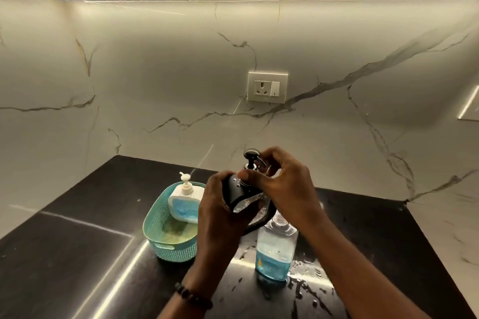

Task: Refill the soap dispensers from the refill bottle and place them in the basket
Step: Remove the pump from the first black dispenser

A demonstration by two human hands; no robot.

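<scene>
With the left hand (217, 204) clasping the black soap dispenser (238, 194) tilted above the counter and the right hand's (282, 184) fingertips pinching its pump head (252, 156), the pump is probably being screwed on; next, the teal basket (160, 230) just left of the fingers, already holding the white dispenser (185, 202).

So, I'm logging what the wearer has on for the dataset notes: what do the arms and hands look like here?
Both forearms are bare, with no sleeves in view and no gloves. The left hand has a bracelet of dark round beads at the wrist. The right hand shows no ring, watch or band that I can make out.
</scene>
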